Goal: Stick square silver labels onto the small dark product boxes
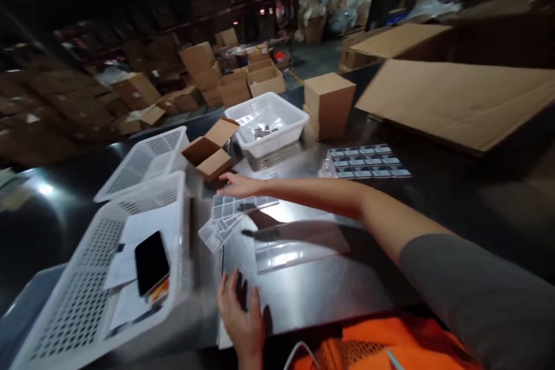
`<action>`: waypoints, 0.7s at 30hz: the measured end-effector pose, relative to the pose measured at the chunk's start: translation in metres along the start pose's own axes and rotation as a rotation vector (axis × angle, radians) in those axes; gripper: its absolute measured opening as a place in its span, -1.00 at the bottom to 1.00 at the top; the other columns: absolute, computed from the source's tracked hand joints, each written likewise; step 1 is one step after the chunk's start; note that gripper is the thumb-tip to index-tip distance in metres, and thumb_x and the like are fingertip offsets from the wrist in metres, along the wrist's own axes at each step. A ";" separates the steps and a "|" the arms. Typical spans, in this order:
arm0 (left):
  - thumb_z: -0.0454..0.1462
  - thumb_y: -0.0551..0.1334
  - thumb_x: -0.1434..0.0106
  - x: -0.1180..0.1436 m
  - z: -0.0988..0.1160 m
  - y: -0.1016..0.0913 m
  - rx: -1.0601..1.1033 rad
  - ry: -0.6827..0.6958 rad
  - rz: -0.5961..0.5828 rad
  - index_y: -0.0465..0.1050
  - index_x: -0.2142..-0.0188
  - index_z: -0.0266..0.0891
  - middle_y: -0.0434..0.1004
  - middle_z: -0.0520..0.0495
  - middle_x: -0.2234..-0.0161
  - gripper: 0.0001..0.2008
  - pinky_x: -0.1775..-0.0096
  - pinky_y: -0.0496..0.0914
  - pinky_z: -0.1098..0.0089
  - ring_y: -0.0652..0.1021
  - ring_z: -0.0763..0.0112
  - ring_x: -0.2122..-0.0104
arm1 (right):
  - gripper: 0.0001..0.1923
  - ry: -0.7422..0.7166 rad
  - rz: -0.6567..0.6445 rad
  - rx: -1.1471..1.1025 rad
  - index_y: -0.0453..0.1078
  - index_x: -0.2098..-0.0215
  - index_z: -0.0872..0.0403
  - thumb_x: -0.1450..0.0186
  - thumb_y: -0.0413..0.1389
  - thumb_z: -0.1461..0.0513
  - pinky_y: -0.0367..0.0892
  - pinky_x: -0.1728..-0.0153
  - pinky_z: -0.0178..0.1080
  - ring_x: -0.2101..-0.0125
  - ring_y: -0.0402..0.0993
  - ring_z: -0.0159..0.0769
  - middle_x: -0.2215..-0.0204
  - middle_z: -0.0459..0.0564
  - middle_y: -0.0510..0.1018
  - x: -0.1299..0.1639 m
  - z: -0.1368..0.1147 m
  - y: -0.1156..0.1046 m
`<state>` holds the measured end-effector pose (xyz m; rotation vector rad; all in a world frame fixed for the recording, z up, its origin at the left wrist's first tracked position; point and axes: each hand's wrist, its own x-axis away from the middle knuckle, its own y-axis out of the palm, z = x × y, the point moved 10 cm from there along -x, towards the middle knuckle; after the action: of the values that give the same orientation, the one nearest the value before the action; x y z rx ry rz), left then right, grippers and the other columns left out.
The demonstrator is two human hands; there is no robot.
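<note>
My right hand (pixel 241 185) is stretched across the metal table (pixel 299 295), with its fingers apart beside a small open cardboard box (pixel 211 153). Just below it lie sheets marked off in grey rectangles (pixel 245 203), and smaller pale sheets (pixel 220 232) overlap them. My left hand (pixel 243 315) is low over the near left edge of the table, fingers spread and holding nothing. A clear plastic sleeve or strip (pixel 299 245) lies flat between my hands and reflects the light. Motion blurs the finer details.
On the left, a white perforated basket (pixel 93 266) holds papers and a black phone (pixel 151 263); another white basket (pixel 145 162) is behind it. Farther back are a white tub (pixel 273 144), a tall carton (pixel 330 107) and packed rows of small items (pixel 366 162). A large cardboard flap (pixel 459 101) juts in from the right.
</note>
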<state>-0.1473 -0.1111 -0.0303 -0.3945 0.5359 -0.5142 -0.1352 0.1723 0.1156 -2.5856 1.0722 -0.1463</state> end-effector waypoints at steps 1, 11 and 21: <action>0.03 0.25 -0.29 -0.001 0.001 -0.004 0.012 -0.002 0.009 0.47 -0.12 -0.11 0.44 -0.31 -0.21 -0.52 -0.32 0.18 -0.25 0.33 -0.21 -0.33 | -0.80 -0.038 -0.005 0.018 0.54 0.14 -0.21 -0.28 0.29 0.00 0.51 -0.03 -0.12 0.08 0.58 -0.26 0.14 -0.46 0.65 0.022 0.010 -0.023; 0.18 0.15 -0.24 -0.093 0.121 0.141 0.865 -0.233 -0.340 0.36 -0.18 -0.08 0.38 -0.20 -0.32 -0.36 -0.42 0.10 0.09 0.29 0.15 -0.39 | -0.41 0.033 0.968 -0.138 0.20 -0.24 -0.04 -0.30 -0.07 -0.05 0.06 -0.41 0.14 -0.40 0.17 -0.04 -0.35 0.07 0.37 0.276 0.138 -0.378; 0.42 -0.08 -0.22 -0.060 0.216 0.356 0.898 -0.315 -0.764 0.22 -0.38 -0.11 0.21 -0.17 -0.44 -0.04 -0.34 0.29 0.04 0.27 0.13 -0.42 | -0.15 0.099 0.725 -0.389 0.18 -0.40 -0.05 -0.36 -0.37 -0.27 0.26 -0.34 0.07 -0.38 0.24 -0.12 -0.36 0.03 0.37 0.229 0.219 -0.316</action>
<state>0.0580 0.2550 -0.0075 0.2111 -0.2065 -1.3268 0.2868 0.2780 0.0116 -2.3163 2.1703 0.1263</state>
